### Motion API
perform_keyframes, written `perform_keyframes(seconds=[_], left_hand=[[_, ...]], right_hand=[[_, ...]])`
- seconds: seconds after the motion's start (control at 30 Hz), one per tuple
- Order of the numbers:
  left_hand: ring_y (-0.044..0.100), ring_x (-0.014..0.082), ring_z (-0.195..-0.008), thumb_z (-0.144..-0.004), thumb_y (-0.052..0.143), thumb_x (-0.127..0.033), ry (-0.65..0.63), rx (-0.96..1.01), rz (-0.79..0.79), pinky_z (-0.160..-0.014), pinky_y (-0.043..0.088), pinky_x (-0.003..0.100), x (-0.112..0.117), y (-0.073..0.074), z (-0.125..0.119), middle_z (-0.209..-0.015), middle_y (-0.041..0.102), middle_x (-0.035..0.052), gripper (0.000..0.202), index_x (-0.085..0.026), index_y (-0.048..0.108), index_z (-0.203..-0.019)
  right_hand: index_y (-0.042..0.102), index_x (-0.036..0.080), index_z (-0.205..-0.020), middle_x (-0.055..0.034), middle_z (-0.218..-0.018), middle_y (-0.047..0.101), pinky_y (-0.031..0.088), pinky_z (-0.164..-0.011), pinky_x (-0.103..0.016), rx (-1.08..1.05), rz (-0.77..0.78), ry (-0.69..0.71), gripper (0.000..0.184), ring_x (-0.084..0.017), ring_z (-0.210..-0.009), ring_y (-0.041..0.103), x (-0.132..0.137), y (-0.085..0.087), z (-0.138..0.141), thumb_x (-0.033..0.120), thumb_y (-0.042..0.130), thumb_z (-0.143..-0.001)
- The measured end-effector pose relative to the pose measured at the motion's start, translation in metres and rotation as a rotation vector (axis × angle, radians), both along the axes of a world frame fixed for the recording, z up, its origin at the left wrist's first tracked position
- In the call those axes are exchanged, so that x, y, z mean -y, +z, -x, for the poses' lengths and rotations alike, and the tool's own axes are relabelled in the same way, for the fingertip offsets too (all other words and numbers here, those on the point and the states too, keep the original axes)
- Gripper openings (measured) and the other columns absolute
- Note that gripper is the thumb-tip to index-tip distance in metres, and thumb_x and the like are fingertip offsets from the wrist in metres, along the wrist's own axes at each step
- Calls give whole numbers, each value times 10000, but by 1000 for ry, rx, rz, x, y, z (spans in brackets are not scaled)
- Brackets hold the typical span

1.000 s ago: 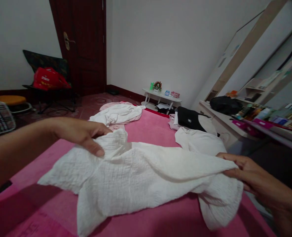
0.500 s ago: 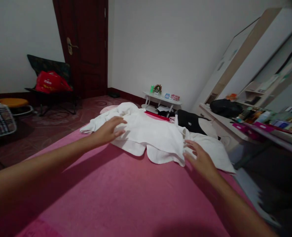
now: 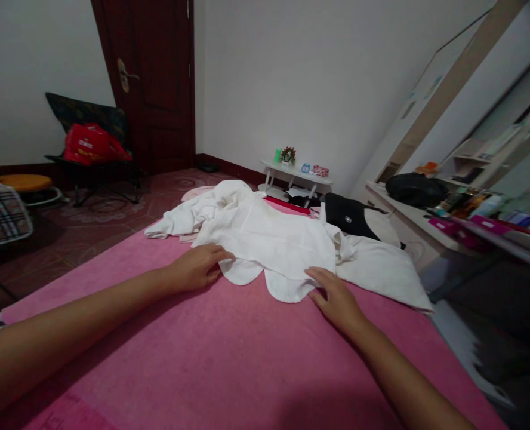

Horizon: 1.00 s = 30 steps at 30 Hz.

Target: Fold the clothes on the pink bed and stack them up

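A white shirt lies spread on the pink bed cover, its rounded double hem turned toward me. At the hem's left side, my left hand has its fingers curled onto the cloth edge, thumb tucked below. My right hand takes the right hem corner, fingers over the fabric and thumb at the lower edge. The fingertips are partly hidden against the cloth. One bunched sleeve stretches out to the left.
A white pillow and a black-and-white item lie right of the shirt. Beyond the bed stands a small white table with small objects. A cluttered dresser lines the right; a folding chair holds a red bag.
Both hands have come down from hovering beside the shirt onto its hem. My left hand moved nearer me, my right hand inward to the left. The lower flap's right corner shifted inward.
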<state>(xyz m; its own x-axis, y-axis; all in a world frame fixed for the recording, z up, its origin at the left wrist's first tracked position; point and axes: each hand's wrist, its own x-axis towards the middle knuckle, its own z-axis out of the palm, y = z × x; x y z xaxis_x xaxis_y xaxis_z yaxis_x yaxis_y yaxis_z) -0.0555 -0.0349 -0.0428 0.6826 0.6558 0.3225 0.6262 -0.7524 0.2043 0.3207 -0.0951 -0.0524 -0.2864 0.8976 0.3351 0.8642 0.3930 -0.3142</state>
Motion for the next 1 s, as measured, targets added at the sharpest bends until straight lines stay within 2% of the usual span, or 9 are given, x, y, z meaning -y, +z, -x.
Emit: perform_keyframes(seconds=[0.17, 0.27, 0.33, 0.43, 0.53, 0.6, 0.67, 0.83, 1.0], left_hand=[[597, 228, -889, -769, 447, -51, 49, -81, -26, -794, 470, 332, -19, -3, -19, -913, 651, 108, 385, -166, 660, -1069], [620, 231, -832, -741, 462, -65, 58, -146, 1, -733, 467, 323, -10, 15, -23, -876, 673, 102, 318, -170, 684, -943], [632, 230, -795, -714, 469, -77, 52, -169, 30, -694, 456, 315, 7, 39, -23, -855, 684, 86, 294, -184, 684, -884], [639, 228, -784, -657, 487, -74, 5, -146, 76, -698, 435, 314, 41, 78, -17, -826, 695, 50, 312, -215, 687, -850], [631, 199, -732, -668, 505, -82, -88, -138, 180, -668, 418, 290, 68, 98, -10, -785, 692, 15, 294, -246, 687, -830], [624, 185, -700, -686, 512, -81, -174, -162, 262, -636, 412, 277, 80, 94, -7, -764, 693, 6, 281, -254, 687, -821], [612, 176, -659, -691, 535, -81, -258, -193, 334, -595, 407, 269, 90, 80, -7, -731, 687, 3, 230, -247, 675, -768], [609, 169, -668, -737, 647, -181, -326, -181, 367, -571, 422, 266, 118, 54, -23, -779, 665, 15, 59, -226, 612, -724], [586, 163, -643, -825, 586, -257, -365, -158, 260, -566, 413, 284, 130, 43, -42, -743, 623, 22, 93, -220, 582, -739]], right_hand=[[651, 199, -1112, -74, -996, 621, 450, -879, -366, 84, -50, -46, 386, -218, -983, 554, -17, -5, 19, 75, 453, -805], [681, 200, -1005, -62, -920, 622, 449, -821, -336, 58, -29, -35, 374, -210, -920, 569, -17, 3, 21, 51, 413, -792], [686, 201, -962, -55, -909, 634, 451, -791, -319, -44, -1, 3, 355, -203, -890, 585, -7, 21, 22, 66, 403, -796], [689, 212, -934, -42, -921, 655, 448, -783, -303, -186, 34, 65, 332, -197, -881, 600, 19, 61, 24, 97, 409, -798], [695, 225, -893, -27, -890, 666, 443, -768, -288, -168, 147, 121, 304, -191, -859, 605, 47, 93, 23, 119, 428, -795], [701, 235, -873, -21, -876, 669, 443, -761, -280, -86, 302, 154, 281, -185, -835, 607, 60, 98, 22, 127, 456, -787], [700, 238, -905, -24, -885, 660, 443, -754, -278, 14, 410, 152, 274, -187, -825, 601, 70, 92, 22, 126, 508, -746], [622, 270, -1071, -32, -1050, 589, 399, -786, -289, 217, 359, 161, 489, -202, -932, 549, 92, 72, 37, 53, 525, -643], [596, 243, -1014, -33, -1026, 592, 353, -777, -289, 286, 390, 271, 394, -187, -900, 524, 116, 58, 59, 23, 463, -716]])
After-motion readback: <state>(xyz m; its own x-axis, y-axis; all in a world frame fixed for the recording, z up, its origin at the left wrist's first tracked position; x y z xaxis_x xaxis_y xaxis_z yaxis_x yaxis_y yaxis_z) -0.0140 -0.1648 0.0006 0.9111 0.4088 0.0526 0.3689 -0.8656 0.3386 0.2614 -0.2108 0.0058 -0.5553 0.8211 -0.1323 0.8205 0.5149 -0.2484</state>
